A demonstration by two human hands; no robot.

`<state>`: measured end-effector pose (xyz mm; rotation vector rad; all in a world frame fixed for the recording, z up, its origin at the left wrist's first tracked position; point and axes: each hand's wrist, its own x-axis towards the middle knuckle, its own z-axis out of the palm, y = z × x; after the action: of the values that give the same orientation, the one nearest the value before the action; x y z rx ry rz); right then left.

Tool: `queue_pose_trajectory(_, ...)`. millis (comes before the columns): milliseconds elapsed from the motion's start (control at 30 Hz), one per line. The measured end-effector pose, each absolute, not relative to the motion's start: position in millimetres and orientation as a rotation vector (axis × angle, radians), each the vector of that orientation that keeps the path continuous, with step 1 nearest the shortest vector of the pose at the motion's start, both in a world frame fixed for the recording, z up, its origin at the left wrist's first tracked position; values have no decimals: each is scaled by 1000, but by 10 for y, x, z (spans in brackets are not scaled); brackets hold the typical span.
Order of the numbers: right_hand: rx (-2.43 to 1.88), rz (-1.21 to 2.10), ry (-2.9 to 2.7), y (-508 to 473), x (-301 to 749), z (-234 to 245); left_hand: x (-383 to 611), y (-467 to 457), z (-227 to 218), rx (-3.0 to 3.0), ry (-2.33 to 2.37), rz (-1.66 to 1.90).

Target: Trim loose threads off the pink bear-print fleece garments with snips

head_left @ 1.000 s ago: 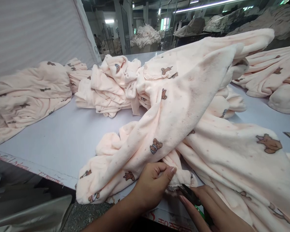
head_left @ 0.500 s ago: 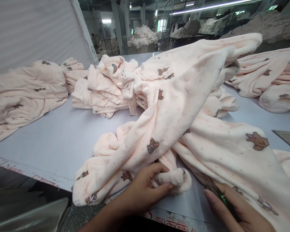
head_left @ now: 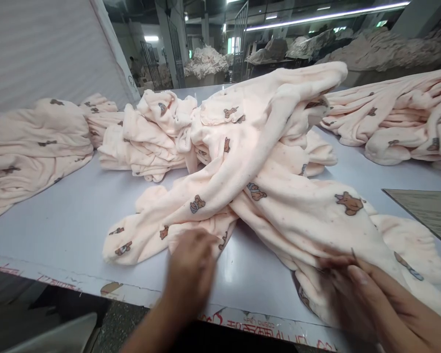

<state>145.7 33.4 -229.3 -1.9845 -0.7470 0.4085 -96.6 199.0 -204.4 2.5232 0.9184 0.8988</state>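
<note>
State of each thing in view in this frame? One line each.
left hand: motion-blurred, over the garment's near edge
right hand: blurred, on the fleece; any held item unclear
pink bear-print fleece garment: loose, rumpled, parts crossing
left fleece pile: folded, lying on the table
right fleece pile: folded in layers, lying on the table
table: flat, pale, bearing the fleece
grey sheet: lying flat at the table's right

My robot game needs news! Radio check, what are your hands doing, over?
Left hand: blurred, over the edge of the pink bear-print fleece garment. Right hand: on the fleece. Another fleece stack off to the left on the table.
</note>
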Motion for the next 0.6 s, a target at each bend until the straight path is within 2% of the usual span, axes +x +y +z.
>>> queue_pose_trajectory(67, -1974, 401, -840, 391, 1370, -2269, -556, 1631, -2204, 2415, 521, 598)
queue_pose_trajectory(133, -1957, 385, -946, 469, 1290, -2236, -152, 1347, -2451, 2463, 378, 455)
queue_pose_trajectory(233, -1970, 363, -1031, 574, 1261, -2201, 292, 1139, -2817, 2537, 354, 545)
queue_pose_trajectory(333, -2063, 294, -990, 605, 1377, -2234, 327, 1167, -2979, 2379, 292, 612)
queue_pose_trajectory(433, -2162, 230, -897, 585, 1542, -2375, -158, 1359, -2855, 2065, 226, 528)
queue_pose_trajectory(600, -2138, 313, -934, 585, 1608, -2674, -1282, 1727, -2148, 1839, 523, 669)
